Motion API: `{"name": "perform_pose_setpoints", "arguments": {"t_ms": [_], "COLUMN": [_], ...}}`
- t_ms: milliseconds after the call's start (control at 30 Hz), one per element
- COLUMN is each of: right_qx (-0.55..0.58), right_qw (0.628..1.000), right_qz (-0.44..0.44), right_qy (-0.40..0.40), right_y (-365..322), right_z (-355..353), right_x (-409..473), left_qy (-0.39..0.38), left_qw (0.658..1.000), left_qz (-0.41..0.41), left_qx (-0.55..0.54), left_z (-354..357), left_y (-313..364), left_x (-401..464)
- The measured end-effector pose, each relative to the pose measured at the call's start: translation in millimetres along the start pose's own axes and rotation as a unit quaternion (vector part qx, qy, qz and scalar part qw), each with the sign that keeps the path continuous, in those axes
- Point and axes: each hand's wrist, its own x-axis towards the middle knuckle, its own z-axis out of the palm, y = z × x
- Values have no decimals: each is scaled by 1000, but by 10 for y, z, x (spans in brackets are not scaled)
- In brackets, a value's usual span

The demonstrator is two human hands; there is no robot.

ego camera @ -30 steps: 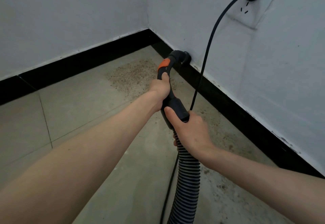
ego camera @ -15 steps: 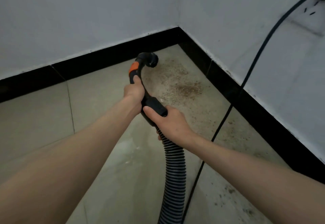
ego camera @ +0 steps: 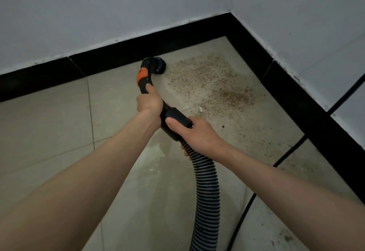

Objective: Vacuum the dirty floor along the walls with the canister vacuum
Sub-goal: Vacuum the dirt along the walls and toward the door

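Curved vacuum handle (ego camera: 147,85) was gripped by left hand (ego camera: 149,102), hose cuff (ego camera: 175,120) by right hand (ego camera: 197,132) — nozzle (ego camera: 157,66) sat at baseboard (ego camera: 118,57) beside debris patch (ego camera: 213,85). Handle judged rigid, light; ribbed hose (ego camera: 207,191) flexible — best held at the cuff.

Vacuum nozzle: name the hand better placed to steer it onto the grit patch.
Left. The left hand grips the handle nearest the nozzle, beside the grit patch; the right hand holds back at the hose.

Black handle (ego camera: 169,116), orange band (ego camera: 142,74); black-grey ribbed hose (ego camera: 207,191); beige tiles (ego camera: 49,124); brown-speckled dirt (ego camera: 217,85).
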Motion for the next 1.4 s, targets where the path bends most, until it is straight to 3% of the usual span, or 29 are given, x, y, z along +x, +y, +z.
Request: {"name": "perform_pose_setpoints", "arguments": {"t_ms": [1067,1400], "right_qx": [126,136], "right_qw": [977,978], "right_qz": [40,19], "right_qy": [165,155], "right_y": [398,192], "right_z": [-983,-1119], "right_x": [306,672], "left_qy": [-142,-147], "left_qw": [972,978], "left_qz": [101,103], "left_qx": [159,104], "left_z": [1544,1649], "left_y": [415,659], "left_x": [-309,-59]}}
